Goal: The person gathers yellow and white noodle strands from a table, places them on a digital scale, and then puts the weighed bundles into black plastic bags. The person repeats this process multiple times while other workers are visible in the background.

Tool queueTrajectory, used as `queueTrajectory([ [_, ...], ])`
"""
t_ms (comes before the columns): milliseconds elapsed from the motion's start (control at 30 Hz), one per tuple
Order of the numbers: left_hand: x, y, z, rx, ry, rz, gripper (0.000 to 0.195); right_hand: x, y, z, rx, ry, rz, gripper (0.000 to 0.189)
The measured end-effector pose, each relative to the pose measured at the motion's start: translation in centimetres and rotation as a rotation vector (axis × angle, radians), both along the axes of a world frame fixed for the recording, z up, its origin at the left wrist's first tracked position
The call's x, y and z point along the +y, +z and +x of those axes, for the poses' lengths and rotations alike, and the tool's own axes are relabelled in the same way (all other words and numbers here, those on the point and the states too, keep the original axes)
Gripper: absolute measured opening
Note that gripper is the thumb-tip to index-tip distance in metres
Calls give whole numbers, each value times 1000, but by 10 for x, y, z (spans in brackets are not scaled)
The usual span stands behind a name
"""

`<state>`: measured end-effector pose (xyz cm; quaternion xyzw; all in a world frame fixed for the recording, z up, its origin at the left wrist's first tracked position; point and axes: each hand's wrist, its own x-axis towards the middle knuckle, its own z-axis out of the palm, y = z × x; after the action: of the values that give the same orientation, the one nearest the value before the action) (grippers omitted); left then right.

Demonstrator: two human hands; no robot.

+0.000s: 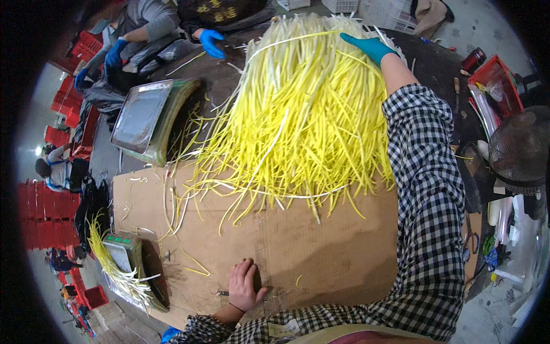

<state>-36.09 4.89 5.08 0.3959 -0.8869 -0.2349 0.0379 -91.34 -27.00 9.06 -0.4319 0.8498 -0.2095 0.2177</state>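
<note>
A broad heap of blanched yellow chives lies before me, pale ends at the far side and yellow tips trailing towards me. My right hand, in a teal glove, rests on the heap's far right edge. Its thumb points left, and its other fingers are mostly hidden, so I cannot tell whether it grips any stalks. My bare left hand lies flat near the front edge of a cardboard sheet, thumb spread and nothing held. The yellow tips overhang this cardboard.
Left of the heap stands a weighing scale; another scale nearer me carries a chive bunch. A co-worker's blue-gloved hand is beyond the first scale. At right are a red basket and a fan.
</note>
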Motion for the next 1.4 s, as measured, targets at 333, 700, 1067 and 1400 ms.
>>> queueTrajectory([
  [333, -6, 0, -4, 34, 42, 78, 63, -78, -36, -37, 202, 216, 505, 85],
  [700, -7, -6, 0, 142, 52, 89, 61, 3, -20, -30, -407, -248, -292, 43],
  [1067, -4, -10, 10, 193, 96, 128, 59, 50, 52, -17, -694, -133, -580, 39],
  [1400, -232, 74, -185, 1094, 35, 109, 85, 77, 76, 6, -776, -87, -708, 44],
])
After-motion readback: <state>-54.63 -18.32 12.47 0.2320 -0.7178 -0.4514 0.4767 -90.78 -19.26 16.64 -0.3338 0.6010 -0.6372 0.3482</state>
